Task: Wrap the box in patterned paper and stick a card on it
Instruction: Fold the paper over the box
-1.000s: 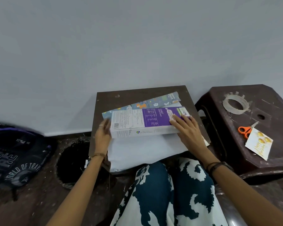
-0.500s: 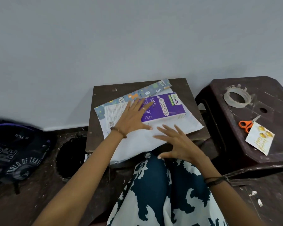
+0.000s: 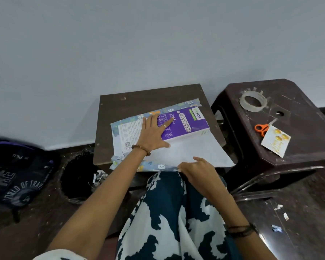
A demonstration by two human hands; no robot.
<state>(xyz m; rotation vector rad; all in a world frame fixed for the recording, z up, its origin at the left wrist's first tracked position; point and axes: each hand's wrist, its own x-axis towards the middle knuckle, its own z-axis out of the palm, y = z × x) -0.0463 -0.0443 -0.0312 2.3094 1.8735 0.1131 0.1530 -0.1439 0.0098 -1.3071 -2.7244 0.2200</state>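
The right hand curls over the near edge of a sheet of patterned paper, fingers bent and pinching that edge where it hangs off the front of a small dark wooden table. The sheet lies white side up; its blue printed face, dotted with small cartoon shapes, shows along the near edge and again along the far edge at 12 o'clock.

At 11 o'clock from the right hand, the left hand lies flat on top of a long rectangular cardboard box, fingers straight and spread, pressing it down. A thin ring sits on one finger and a beaded bracelet circles the wrist. The box is glossy, purple at its right end and white with fine print and a barcode at its left, and it rests on the far part of the paper.

At 3 o'clock stands a dark brown plastic stool with a scuffed top. On it lie a clear roll of tape at the far side, orange-handled scissors, and a pale card with gold spots partly covering the scissor blades.

At 9 o'clock, on the floor, a round black bin holds crumpled scraps near its rim. Beyond it lies a dark bag with white lettering.
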